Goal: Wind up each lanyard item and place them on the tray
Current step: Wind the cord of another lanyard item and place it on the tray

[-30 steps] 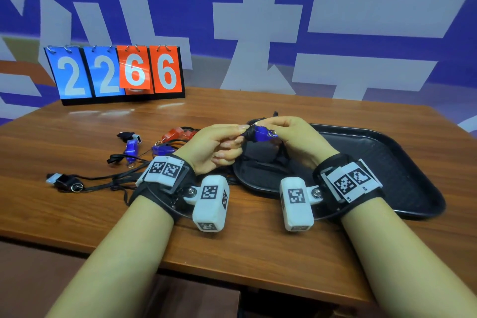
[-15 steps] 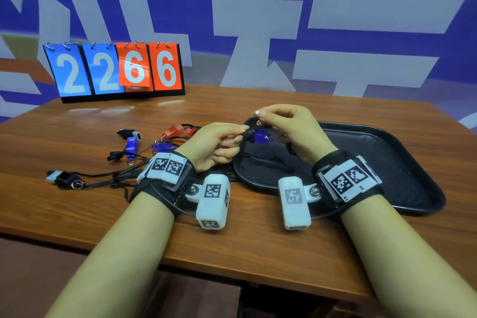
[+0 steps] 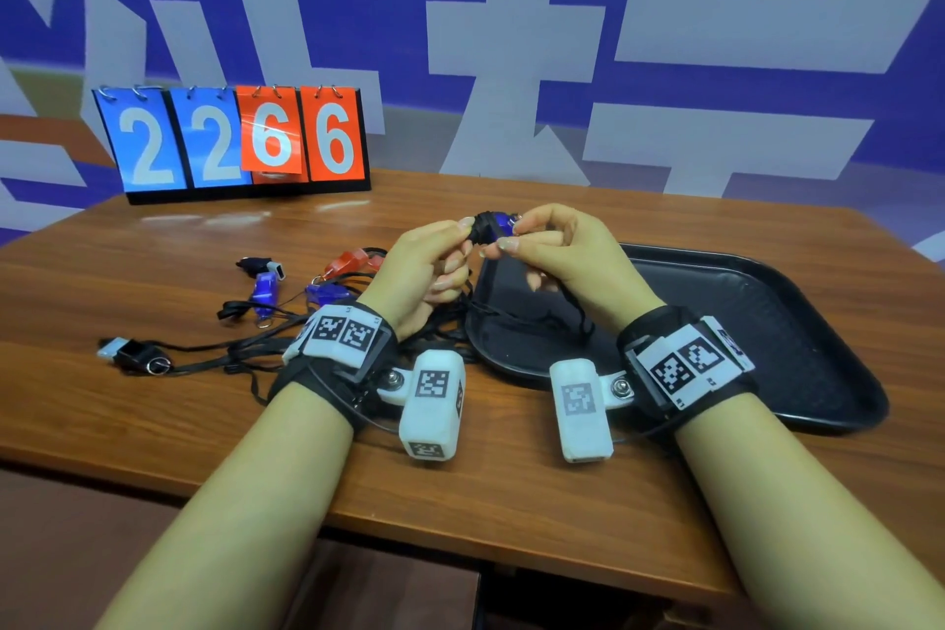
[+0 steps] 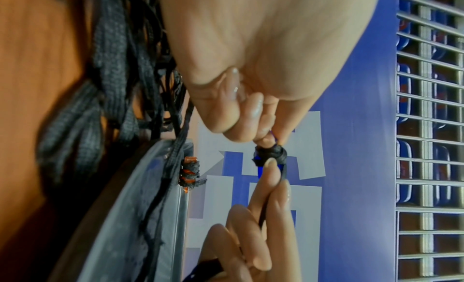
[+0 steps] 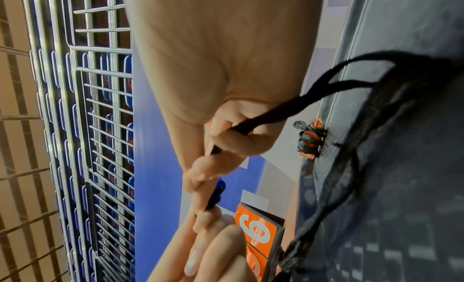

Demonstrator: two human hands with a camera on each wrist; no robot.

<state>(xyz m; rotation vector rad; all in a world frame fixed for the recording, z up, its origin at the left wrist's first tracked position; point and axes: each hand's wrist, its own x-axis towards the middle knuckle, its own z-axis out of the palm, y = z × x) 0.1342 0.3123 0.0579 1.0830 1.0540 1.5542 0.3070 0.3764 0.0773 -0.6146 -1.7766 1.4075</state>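
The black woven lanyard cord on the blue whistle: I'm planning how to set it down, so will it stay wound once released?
Probably not by itself. The black woven lanyard cord looks soft and floppy, its free length sagging toward the black plastic tray. The wraps round the small blue plastic whistle look held by fingertips, so they may loosen unless tucked.

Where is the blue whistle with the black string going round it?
In the head view the blue whistle is up in the air between the left hand and right hand, pinched by both, just above the near-left corner of the black tray.
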